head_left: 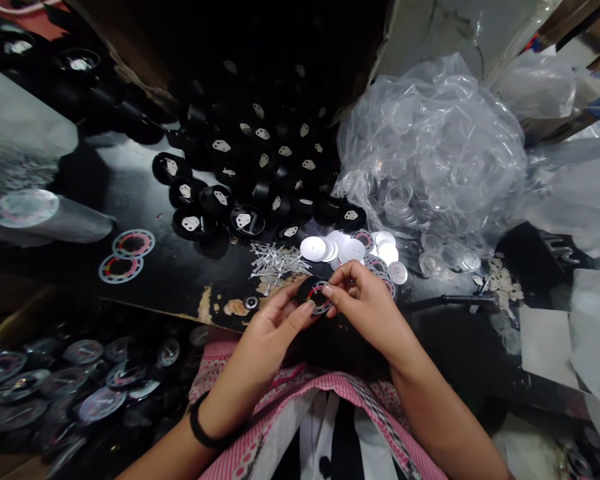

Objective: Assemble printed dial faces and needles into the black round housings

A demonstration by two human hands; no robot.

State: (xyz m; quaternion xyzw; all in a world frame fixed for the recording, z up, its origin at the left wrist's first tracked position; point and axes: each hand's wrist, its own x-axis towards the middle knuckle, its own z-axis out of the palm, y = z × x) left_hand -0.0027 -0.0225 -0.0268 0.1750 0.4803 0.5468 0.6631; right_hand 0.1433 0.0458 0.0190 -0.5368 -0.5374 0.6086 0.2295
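Observation:
Close to the table's front edge, my left hand grips a round black gauge whose printed dial has red and white markings. The fingers of my right hand are closed at the dial's right side; whatever they pinch is too small to tell. Just beyond my left hand lies a pile of thin white pointers. White discs are heaped past my right hand, with several printed dial discs among them. A small dark ring rests left of my left hand.
Black gauge cups crowd the back. A clear plastic bag of transparent covers stands back right, near a dark-handled tool. Two dial discs lie left, beside rolled stacks. Covered gauges fill the lower left.

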